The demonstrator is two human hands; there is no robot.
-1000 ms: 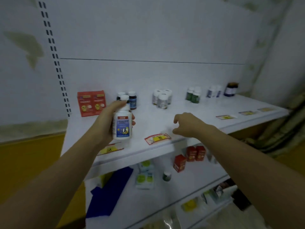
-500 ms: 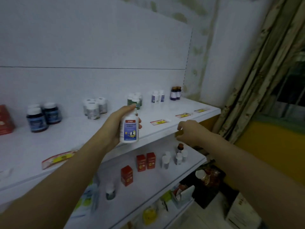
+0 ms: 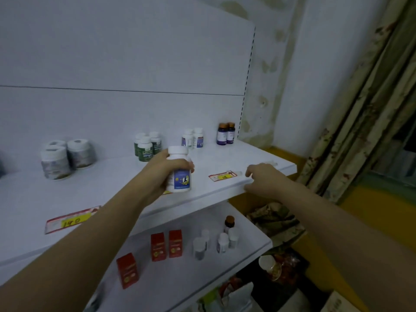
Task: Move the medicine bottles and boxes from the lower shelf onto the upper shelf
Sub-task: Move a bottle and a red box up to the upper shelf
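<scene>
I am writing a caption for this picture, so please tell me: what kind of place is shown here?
Probably a small pharmacy or a mock shop display. White retail shelving carries grouped medicine bottles, red medicine boxes stand on the lower shelf, and price tags lie along the upper shelf's front edge.

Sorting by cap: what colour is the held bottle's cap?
White, clear in the head view: the bottle in the left hand.
</scene>
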